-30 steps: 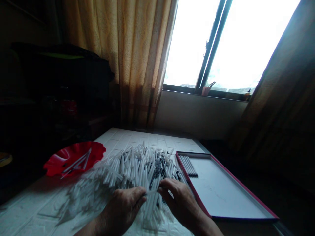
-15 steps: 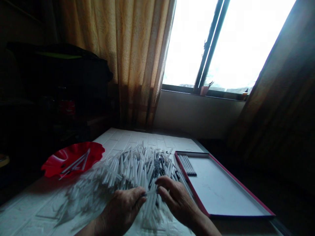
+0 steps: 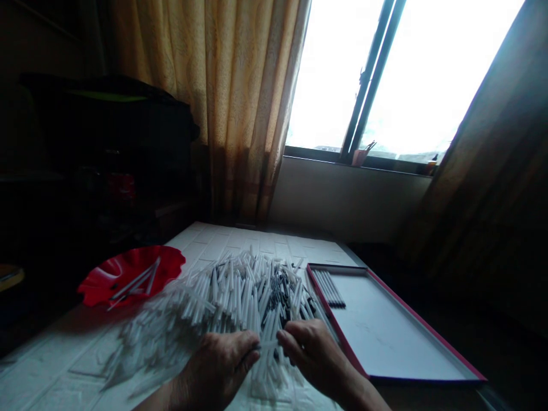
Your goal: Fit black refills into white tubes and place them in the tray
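My left hand and my right hand meet over the near side of a heap, both with fingers pinched. Between their fingertips runs a short pale pen barrel, one end in each hand; its ends are hidden by the fingers. Beneath and beyond lies a big pile of white pen barrels, with dark pen parts mixed in on its right side. Several finished-looking pens with dark ends lie side by side in the far left corner of a shallow red-edged box lid.
A red wavy-rimmed bowl with a few white barrels stands on the left of the white brick-patterned table. Clear plastic wrapping spreads around the pile's left side. Behind are a curtain and a window.
Both hands stay together on the barrel. The right fingers have curled in and lowered slightly, more tightly closed than before. The view has shifted a little.
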Motion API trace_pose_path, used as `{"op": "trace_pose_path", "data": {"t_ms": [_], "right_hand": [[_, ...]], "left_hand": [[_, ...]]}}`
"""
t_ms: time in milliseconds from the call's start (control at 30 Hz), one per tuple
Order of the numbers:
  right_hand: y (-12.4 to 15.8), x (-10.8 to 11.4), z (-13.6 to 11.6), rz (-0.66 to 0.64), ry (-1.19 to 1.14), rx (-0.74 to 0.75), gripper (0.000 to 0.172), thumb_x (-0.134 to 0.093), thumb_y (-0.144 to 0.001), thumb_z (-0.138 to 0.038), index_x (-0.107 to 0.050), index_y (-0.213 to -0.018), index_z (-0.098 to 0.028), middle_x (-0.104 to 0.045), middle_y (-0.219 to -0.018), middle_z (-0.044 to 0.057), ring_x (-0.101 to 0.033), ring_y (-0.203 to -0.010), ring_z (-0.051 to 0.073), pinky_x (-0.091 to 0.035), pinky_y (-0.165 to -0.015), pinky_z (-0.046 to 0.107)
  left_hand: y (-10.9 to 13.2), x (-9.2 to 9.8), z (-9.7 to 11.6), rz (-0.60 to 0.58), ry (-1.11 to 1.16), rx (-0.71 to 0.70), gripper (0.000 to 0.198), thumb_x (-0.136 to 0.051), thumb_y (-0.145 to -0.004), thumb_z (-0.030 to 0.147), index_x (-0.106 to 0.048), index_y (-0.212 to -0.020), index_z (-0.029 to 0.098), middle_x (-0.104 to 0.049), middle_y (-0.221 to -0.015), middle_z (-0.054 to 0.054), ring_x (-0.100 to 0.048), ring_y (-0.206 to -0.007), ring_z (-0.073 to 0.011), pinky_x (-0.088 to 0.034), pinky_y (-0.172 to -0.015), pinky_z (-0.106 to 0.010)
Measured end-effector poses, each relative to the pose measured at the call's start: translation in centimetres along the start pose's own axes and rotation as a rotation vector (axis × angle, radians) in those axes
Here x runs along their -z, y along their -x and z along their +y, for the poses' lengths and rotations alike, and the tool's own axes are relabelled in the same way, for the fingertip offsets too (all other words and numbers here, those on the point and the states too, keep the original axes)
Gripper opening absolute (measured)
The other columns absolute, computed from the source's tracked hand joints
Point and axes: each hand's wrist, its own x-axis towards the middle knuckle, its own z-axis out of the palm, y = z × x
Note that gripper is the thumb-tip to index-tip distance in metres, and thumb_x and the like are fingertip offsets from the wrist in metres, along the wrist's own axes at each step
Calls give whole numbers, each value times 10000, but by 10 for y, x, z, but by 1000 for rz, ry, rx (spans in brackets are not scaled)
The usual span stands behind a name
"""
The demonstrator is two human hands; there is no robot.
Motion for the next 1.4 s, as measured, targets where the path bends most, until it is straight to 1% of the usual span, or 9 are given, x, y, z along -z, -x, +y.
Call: {"op": "trace_pose_path", "data": {"t_ms": [133, 267, 367, 533, 700, 800, 867, 1067, 1400], "right_hand": [[-2, -3, 3, -26, -70, -34, 471, -347, -986, -370, -437, -552, -211, -514, -489, -14, -501, -448, 119, -334, -487, 238], [-1, 4, 1, 5, -192, -8, 141, -500, -923, -293, -585, -853, -205, -611, -706, -6, -553, -601, 136, -404, -559, 235], [-1, 7, -1, 3, -293, -19, 46, -545, -889, -225, -587, -878, -210, -607, -722, -17, -539, -586, 122, -406, -542, 220], [-1, 4, 2, 73, -172, 2, 112, -576, -867, -226, -601, -760, -205, -570, -611, -38, -487, -532, 116, -364, -512, 224], [-2, -4, 5, 40, -110, -46, 428, -449, -949, -357, -478, -549, -205, -513, -473, -30, -478, -438, 106, -321, -463, 224], [-3, -5, 4, 7, -171, -102, 502, -387, -973, -407, -432, -514, -209, -485, -438, -29, -481, -407, 102, -333, -456, 217], [-3, -2, 4, 0, -203, -110, 465, -383, -974, -396, -467, -557, -207, -510, -478, -28, -492, -427, 104, -354, -465, 214], [0, 8, 4, -33, -318, -64, 85, -533, -896, -269, -558, -840, -210, -536, -667, -39, -530, -567, 122, -398, -521, 216], [1, 10, -3, -16, -156, 41, 151, -496, -906, -213, -481, -755, -221, -450, -654, -59, -408, -570, 112, -299, -544, 234]], "left_hand": [[0, -2, -1, 3, 7, 6, 210, -344, -1025, 249, -533, -936, 232, -700, -733, 8, -725, -640, -195, -455, -553, -252], [-1, 0, 0, 10, 11, 22, 221, -324, -1031, 255, -500, -900, 236, -671, -691, 21, -707, -604, -174, -419, -525, -241], [-2, 2, 0, 14, 5, 29, 239, -310, -1036, 265, -486, -877, 238, -660, -679, 23, -696, -586, -168, -400, -512, -239], [-2, 1, -1, 6, -2, 25, 251, -306, -1036, 268, -494, -874, 234, -661, -681, 18, -700, -595, -170, -409, -520, -239], [-1, -1, 0, 7, -5, 16, 236, -327, -1033, 274, -513, -894, 233, -675, -687, 18, -698, -592, -163, -420, -526, -232], [-1, -1, 0, 12, -4, 7, 244, -317, -1038, 287, -521, -915, 233, -689, -707, 12, -709, -608, -175, -431, -537, -242], [-1, -1, -1, 18, -5, 9, 240, -315, -1040, 289, -522, -933, 232, -692, -719, 10, -717, -624, -183, -436, -544, -248], [-3, 1, -3, 25, 3, 28, 216, -338, -1033, 269, -515, -913, 239, -678, -702, 21, -702, -590, -174, -426, -530, -247], [-2, 1, -2, 9, 12, 33, 226, -338, -1029, 268, -529, -913, 231, -683, -716, 14, -709, -616, -182, -430, -543, -253]]}}
